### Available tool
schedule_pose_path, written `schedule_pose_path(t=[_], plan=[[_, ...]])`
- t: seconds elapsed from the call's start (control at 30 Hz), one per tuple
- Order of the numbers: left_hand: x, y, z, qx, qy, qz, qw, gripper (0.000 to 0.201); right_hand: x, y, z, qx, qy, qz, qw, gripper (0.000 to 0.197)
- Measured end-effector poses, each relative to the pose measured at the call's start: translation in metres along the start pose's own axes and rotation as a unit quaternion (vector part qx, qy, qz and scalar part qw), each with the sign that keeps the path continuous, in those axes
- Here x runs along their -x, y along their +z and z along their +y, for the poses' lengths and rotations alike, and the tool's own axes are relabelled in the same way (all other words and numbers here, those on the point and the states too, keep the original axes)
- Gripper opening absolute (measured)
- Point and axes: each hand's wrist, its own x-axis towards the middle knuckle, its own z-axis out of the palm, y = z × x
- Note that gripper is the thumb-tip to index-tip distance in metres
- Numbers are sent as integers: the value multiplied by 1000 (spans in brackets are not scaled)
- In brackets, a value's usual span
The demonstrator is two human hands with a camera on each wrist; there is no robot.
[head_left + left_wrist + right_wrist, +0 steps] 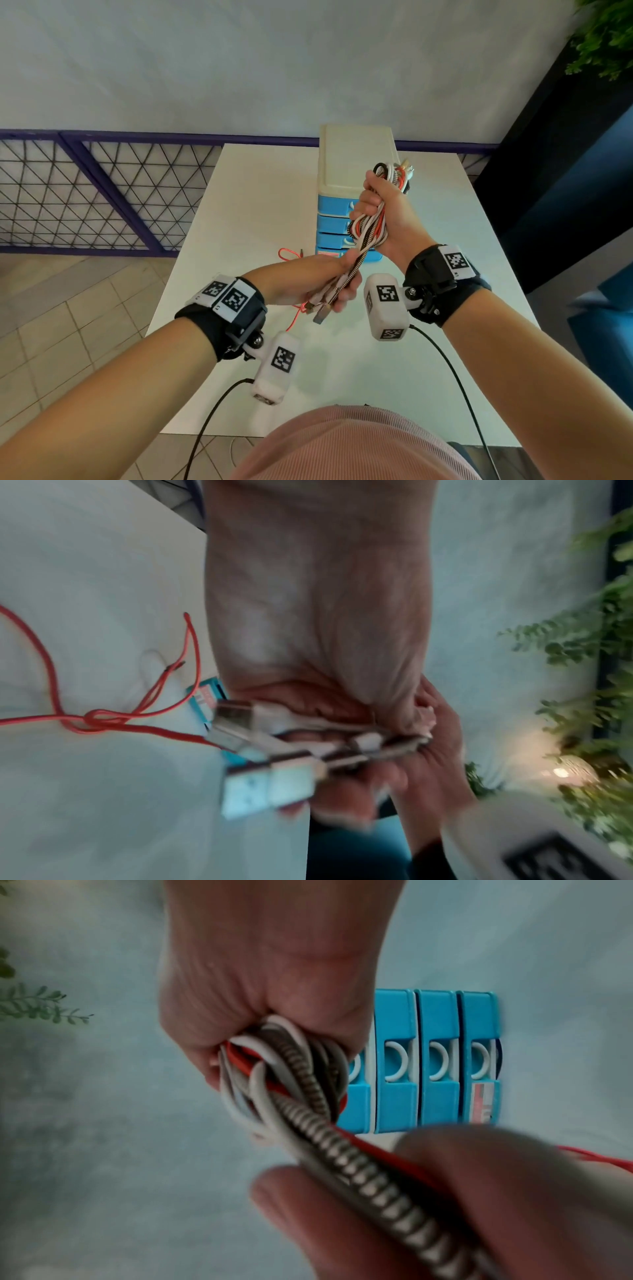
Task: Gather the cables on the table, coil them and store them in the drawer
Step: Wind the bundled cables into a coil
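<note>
My right hand (375, 209) grips a folded bundle of cables (371, 226), white, red and striped braided, held upright above the table. Seen from the right wrist, that bundle of cables (284, 1074) fills the fist of the right hand (270, 988). My left hand (329, 284) holds the loose ends below, with USB plugs (253, 780) sticking out past the left hand (342, 723). A red cable (291, 255) trails from the ends onto the table and lies knotted there, the red cable (99, 721) clear in the left wrist view. The blue drawer unit (337, 205) stands behind the hands with all drawers closed.
The white table (260, 205) carries the drawer unit (438, 1064) at its far middle. A wire fence (96, 192) and tiled floor lie to the left, dark blue furniture and a green plant (603, 37) to the right. Black wrist-camera leads hang by my body.
</note>
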Motion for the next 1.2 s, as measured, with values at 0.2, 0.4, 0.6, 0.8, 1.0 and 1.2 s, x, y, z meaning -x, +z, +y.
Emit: schedule_pose_path(t=[0.2, 0.4, 0.6, 0.8, 1.0, 1.2], plan=[[17, -18, -15, 92, -56, -59, 992, 52, -2, -12, -17, 47, -31, 28, 998, 34], [15, -34, -13, -23, -66, 52, 996, 43, 0, -19, -16, 258, -59, 32, 964, 27], [10, -32, 17, -530, -3, 235, 815, 17, 6, -18, -7, 507, 27, -20, 861, 12], [9, -36, 32, -575, 118, 199, 785, 13, 16, -21, -1, 422, 105, -75, 898, 26], [9, -33, 37, -432, 133, 174, 875, 7, 23, -19, 5, 296, 196, -155, 922, 39], [13, -33, 36, -366, 145, 212, 895, 37, 29, -16, 8, 308, 223, -157, 911, 36]])
